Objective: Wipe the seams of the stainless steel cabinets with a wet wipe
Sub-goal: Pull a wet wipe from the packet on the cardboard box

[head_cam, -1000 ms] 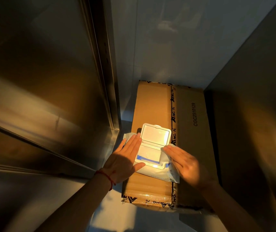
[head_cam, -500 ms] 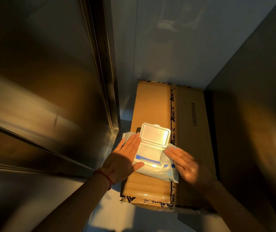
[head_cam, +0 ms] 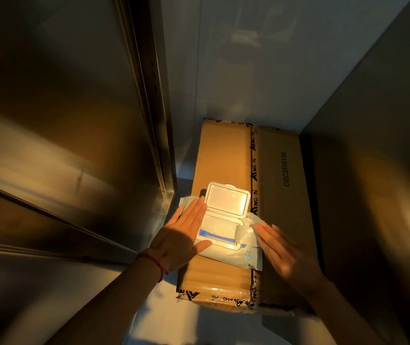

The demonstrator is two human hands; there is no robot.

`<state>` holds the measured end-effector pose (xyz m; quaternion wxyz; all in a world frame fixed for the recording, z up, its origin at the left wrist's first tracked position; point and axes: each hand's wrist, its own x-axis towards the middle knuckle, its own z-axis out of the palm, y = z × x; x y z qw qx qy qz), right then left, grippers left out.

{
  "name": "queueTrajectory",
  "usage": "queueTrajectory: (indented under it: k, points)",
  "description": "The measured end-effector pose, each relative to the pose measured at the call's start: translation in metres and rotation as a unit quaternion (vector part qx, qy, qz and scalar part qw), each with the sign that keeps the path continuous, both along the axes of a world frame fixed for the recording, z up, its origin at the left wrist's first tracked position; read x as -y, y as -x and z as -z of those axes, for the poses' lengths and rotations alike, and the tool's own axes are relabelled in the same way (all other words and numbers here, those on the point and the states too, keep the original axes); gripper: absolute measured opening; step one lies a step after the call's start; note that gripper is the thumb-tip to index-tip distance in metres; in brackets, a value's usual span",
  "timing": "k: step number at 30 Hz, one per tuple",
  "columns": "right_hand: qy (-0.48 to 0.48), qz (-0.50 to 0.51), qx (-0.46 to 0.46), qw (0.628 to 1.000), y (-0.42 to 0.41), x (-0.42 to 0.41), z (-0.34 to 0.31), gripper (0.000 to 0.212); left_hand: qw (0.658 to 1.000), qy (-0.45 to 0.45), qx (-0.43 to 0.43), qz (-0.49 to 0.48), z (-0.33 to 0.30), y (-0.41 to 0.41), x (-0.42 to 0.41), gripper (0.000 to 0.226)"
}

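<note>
A pale blue pack of wet wipes [head_cam: 246, 256] lies on a cardboard box [head_cam: 282, 195], its white hinged lid [head_cam: 227, 199] flipped up. My left hand [head_cam: 181, 241] presses flat on the pack's left side, fingers straight. My right hand [head_cam: 286, 255], blurred, is at the pack's right edge; its fingertips pinch the end of the grey seal flap [head_cam: 245, 234], which is peeled back to the right off the opening. The stainless steel cabinet [head_cam: 62, 120] stands at the left, with its vertical seam [head_cam: 149, 95] running down beside the box.
The taped box fills the narrow floor space between the steel cabinet and a dark panel [head_cam: 373, 170] on the right. A pale wall [head_cam: 248, 70] closes off the back. A horizontal seam [head_cam: 49, 215] crosses the cabinet front low on the left.
My right hand has moved right, from the pack's opening to its edge, and the seal flap now lies peeled back. My left hand stays pressed on the pack.
</note>
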<state>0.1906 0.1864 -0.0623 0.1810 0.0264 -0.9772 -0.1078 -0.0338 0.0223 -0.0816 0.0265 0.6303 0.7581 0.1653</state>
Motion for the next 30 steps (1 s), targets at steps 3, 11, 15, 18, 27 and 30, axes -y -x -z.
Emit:
queueTrajectory:
  k: [3,11,15,18,27,30]
  points:
    - [-0.006,0.003,-0.005,1.0,-0.005,0.002,0.0,0.032,1.0,-0.004,-0.003,0.002,0.001,0.0,0.0,0.082]
    - [0.025,-0.008,-0.058,0.998,0.011,0.017,-0.014,0.028,1.0,-0.017,-0.013,0.004,0.002,0.0,0.001,0.083]
    - [0.019,-0.013,-0.067,0.997,0.02,0.024,-0.022,0.025,1.0,0.008,-0.005,-0.003,0.005,0.001,0.0,0.085]
    - [0.033,-0.011,-0.058,0.998,0.025,0.029,-0.031,0.041,1.0,0.017,0.003,-0.006,0.007,0.002,-0.001,0.085]
    - [0.062,0.017,-0.018,0.998,0.039,0.045,-0.045,0.045,1.0,-0.004,-0.002,-0.008,0.006,0.001,-0.002,0.084]
    - [0.056,0.018,-0.016,0.998,0.046,0.052,-0.044,0.039,1.0,-0.008,-0.011,0.002,0.01,0.001,-0.001,0.082]
